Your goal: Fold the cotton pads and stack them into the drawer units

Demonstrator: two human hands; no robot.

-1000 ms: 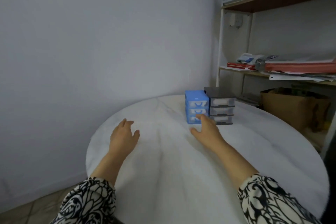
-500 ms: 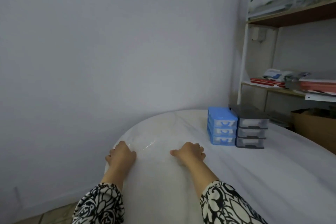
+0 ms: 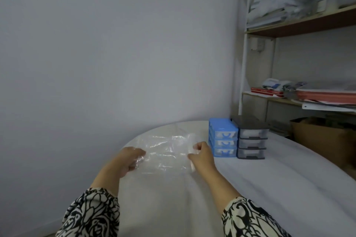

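The clear plastic bag [image 3: 167,152] hangs just above the tabletop [image 3: 269,188], stretched between your hands: left hand [image 3: 128,160] grips its left edge, right hand [image 3: 202,156] pinches its right. It looks thin, limp and slippery, so hold it near the corners. No cotton pads show. The blue drawers [image 3: 222,137] and grey drawers [image 3: 251,138] stand just right.
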